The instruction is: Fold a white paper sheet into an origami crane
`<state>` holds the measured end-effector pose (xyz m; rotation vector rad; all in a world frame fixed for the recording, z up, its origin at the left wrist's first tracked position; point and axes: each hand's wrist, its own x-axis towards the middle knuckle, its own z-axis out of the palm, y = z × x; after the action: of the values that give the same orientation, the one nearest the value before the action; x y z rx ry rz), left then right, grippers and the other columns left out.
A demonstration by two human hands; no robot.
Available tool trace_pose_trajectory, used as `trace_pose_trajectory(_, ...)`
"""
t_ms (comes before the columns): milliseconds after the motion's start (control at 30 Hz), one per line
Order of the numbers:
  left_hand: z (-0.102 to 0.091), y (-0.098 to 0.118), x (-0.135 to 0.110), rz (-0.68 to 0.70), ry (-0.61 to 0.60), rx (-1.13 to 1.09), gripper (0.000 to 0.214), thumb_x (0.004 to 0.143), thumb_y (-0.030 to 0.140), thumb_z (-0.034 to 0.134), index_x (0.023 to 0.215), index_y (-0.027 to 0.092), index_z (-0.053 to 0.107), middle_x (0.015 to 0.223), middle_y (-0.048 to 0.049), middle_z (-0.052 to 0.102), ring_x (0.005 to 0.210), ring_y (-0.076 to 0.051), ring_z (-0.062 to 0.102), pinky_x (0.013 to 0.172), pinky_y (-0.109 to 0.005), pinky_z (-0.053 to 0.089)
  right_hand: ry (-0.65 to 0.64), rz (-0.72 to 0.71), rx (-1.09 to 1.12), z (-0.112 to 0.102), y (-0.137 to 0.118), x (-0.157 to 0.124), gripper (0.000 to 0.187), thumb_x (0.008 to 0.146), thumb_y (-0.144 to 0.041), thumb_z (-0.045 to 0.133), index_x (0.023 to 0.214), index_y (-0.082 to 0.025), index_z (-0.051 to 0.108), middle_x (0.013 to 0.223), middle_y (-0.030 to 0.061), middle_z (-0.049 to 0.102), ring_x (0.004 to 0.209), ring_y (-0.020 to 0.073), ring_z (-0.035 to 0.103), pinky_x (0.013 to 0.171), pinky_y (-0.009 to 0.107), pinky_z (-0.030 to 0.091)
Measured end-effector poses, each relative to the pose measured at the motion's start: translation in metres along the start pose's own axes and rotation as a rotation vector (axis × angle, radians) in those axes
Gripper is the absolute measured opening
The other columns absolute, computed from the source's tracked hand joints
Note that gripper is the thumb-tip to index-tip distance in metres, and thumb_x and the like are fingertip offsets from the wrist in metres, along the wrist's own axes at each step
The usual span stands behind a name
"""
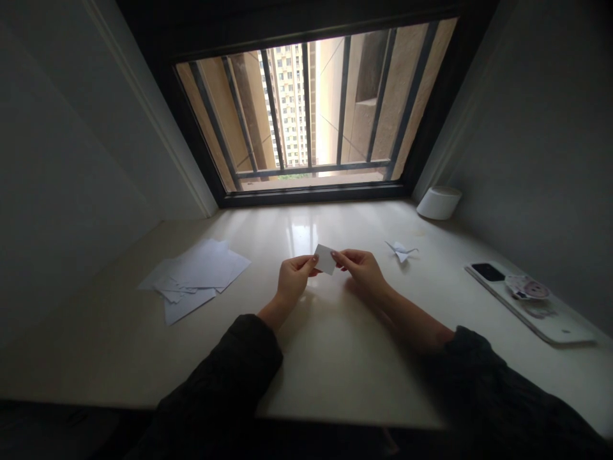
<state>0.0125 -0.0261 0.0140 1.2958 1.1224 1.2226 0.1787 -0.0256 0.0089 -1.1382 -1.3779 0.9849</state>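
Between my two hands a small white square of paper point(325, 260) is held up over the pale sill. My left hand point(294, 276) pinches its left edge between thumb and fingers. On the opposite edge, the thumb and fingers of my right hand point(363, 268) are closed too. The paper looks flat and slightly tilted; whether it has folded layers I cannot tell. A folded white paper crane point(402, 252) sits to the right of my right hand, apart from it.
Loose white paper sheets and small pieces point(205, 265) lie in a pile at the left. A phone in a light case point(531, 306) rests at the right. By the right wall stands a white cylindrical object point(439, 202). A barred window point(311, 108) is behind the sill point(335, 358).
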Motion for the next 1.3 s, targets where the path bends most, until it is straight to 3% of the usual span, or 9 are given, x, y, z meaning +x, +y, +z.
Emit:
trace_pose_trajectory(267, -0.01, 0.009, -0.005, 0.287, -0.029, 0.451, 0.03, 0.081, 0.044, 0.055, 0.088, 0.021, 0.073, 0.075, -0.0043, 0.072, 0.072, -0.019, 0.066, 0.067, -0.027, 0.047, -0.07, -0.054, 0.105, 0.007, -0.008, -0.005, 0.031, 0.067, -0.047, 0.069, 0.079, -0.018, 0.068, 0.077, 0.0047, 0.068, 0.07, 0.0176, 0.06, 0.064, 0.03, 0.047)
trace_pose_trajectory(400, -0.007, 0.013, -0.009, 0.347, -0.063, 0.63, 0.027, 0.083, 0.042, 0.054, 0.087, 0.023, 0.074, 0.072, -0.0027, 0.072, 0.066, -0.017, 0.064, 0.061, -0.024, 0.042, -0.092, -0.005, 0.091, 0.008, -0.009, -0.006, 0.032, 0.065, -0.047, 0.071, 0.078, -0.018, 0.071, 0.077, 0.0061, 0.07, 0.07, 0.0204, 0.063, 0.064, 0.032, 0.049)
trace_pose_trajectory(500, -0.006, 0.013, -0.009, 0.357, -0.084, 0.702, 0.027, 0.082, 0.042, 0.055, 0.084, 0.023, 0.074, 0.071, -0.0022, 0.072, 0.062, -0.016, 0.061, 0.058, -0.023, 0.039, -0.059, -0.067, 0.005, 0.006, -0.006, -0.005, 0.028, 0.066, -0.046, 0.07, 0.073, -0.019, 0.071, 0.075, 0.0055, 0.07, 0.071, 0.021, 0.063, 0.066, 0.033, 0.049)
trace_pose_trajectory(933, -0.007, 0.017, -0.008, 0.326, -0.144, 0.612, 0.024, 0.079, 0.042, 0.059, 0.078, 0.023, 0.074, 0.067, -0.0011, 0.07, 0.062, -0.016, 0.061, 0.061, -0.024, 0.042, -0.017, -0.156, -0.032, 0.003, -0.006, -0.005, 0.027, 0.078, -0.045, 0.06, 0.075, -0.021, 0.073, 0.079, 0.0056, 0.07, 0.077, 0.0215, 0.062, 0.067, 0.032, 0.045)
trace_pose_trajectory(1200, 0.0, 0.007, -0.009, 0.178, -0.188, 0.3, 0.034, 0.077, 0.048, 0.058, 0.078, 0.017, 0.071, 0.072, -0.0054, 0.071, 0.069, -0.018, 0.065, 0.062, -0.025, 0.046, 0.063, -0.165, -0.089, 0.005, -0.009, -0.006, 0.025, 0.075, -0.044, 0.062, 0.074, -0.021, 0.073, 0.073, 0.0045, 0.07, 0.071, 0.0199, 0.062, 0.066, 0.032, 0.044)
trace_pose_trajectory(1300, -0.002, 0.006, -0.008, 0.214, -0.153, 0.442, 0.036, 0.078, 0.049, 0.056, 0.074, 0.017, 0.071, 0.066, -0.0033, 0.069, 0.062, -0.015, 0.062, 0.057, -0.023, 0.042, 0.012, -0.152, -0.122, 0.006, -0.009, -0.006, 0.024, 0.072, -0.044, 0.065, 0.076, -0.021, 0.072, 0.075, 0.0035, 0.07, 0.071, 0.0187, 0.061, 0.065, 0.031, 0.044)
